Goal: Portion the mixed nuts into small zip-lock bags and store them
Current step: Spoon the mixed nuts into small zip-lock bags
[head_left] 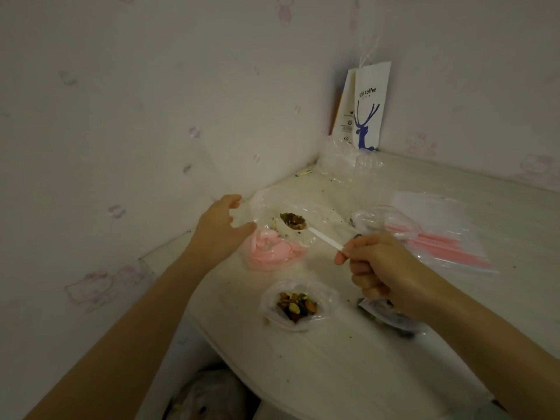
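Observation:
My right hand (381,268) pinches the handle end of a white plastic spoon (315,233). Its bowl is heaped with mixed nuts (292,220) and sits at the mouth of a clear zip-lock bag (272,207). My left hand (222,227) grips that bag's left edge, by the wall. A pink-tinted plastic bag (266,253) lies crumpled just in front of it. Nearer to me, an open clear bag of mixed nuts (295,304) rests on the white table (348,374). A filled bag (391,313) shows partly under my right wrist.
A stack of flat zip-lock bags with pink seals (439,234) lies at the right. Crumpled clear plastic (348,162) and a white paper coffee bag (368,110) stand in the back corner. Crumbs dot the table. The table's curved edge runs lower left, a white bag (206,395) below it.

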